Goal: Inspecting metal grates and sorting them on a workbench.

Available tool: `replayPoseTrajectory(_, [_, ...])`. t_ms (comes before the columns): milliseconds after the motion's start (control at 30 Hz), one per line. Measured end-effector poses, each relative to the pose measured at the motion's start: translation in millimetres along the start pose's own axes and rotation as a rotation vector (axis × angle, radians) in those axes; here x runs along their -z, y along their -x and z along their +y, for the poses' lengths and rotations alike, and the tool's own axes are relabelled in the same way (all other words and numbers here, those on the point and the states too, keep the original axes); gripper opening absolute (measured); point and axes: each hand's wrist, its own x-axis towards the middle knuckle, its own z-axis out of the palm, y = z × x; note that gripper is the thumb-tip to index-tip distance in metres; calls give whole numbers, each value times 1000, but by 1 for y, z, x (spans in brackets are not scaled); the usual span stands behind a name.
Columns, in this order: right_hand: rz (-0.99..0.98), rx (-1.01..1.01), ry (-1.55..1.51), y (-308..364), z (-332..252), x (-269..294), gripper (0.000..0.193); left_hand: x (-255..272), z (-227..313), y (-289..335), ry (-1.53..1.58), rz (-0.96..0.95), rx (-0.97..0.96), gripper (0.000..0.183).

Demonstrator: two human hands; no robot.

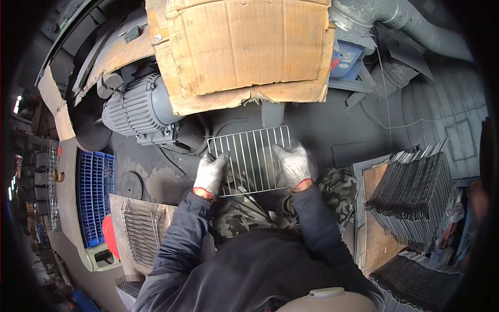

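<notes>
A rectangular wire rack (249, 160) with thin parallel bars is held up in front of my body, over my lap. My left hand (211, 173), in a whitish work glove with a red cuff edge, is closed on its left side. On the opposite side my right hand (294, 164), gloved the same way, grips the rack's edge with the thumb on top. Beyond the rack is a large brown cardboard sheet (244, 47), with a grey bracket (272, 114) showing below its torn lower edge.
A grey electric motor (140, 106) sits at the far left. Tall stacks of wire racks (410, 192) stand on my right, and more racks (141, 234) lie on a board to my left. Beside them is a blue plastic crate (96, 195). A grey duct hose (416, 23) runs along the far right.
</notes>
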Motion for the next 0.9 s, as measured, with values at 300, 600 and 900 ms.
replayPoseTrajectory(300, [196,-99,-181,9,-40,105,19,-105,-31,-22,-401,-127,-89,47])
replayPoseTrajectory(600, [-13,50,-92,-4,-2,-9,21,3,5,1,97,-24,151,20])
replayPoseTrajectory(900, [177,-72,-171,3,-33,107,26,-106,-30,-25,-241,-179,-33,34])
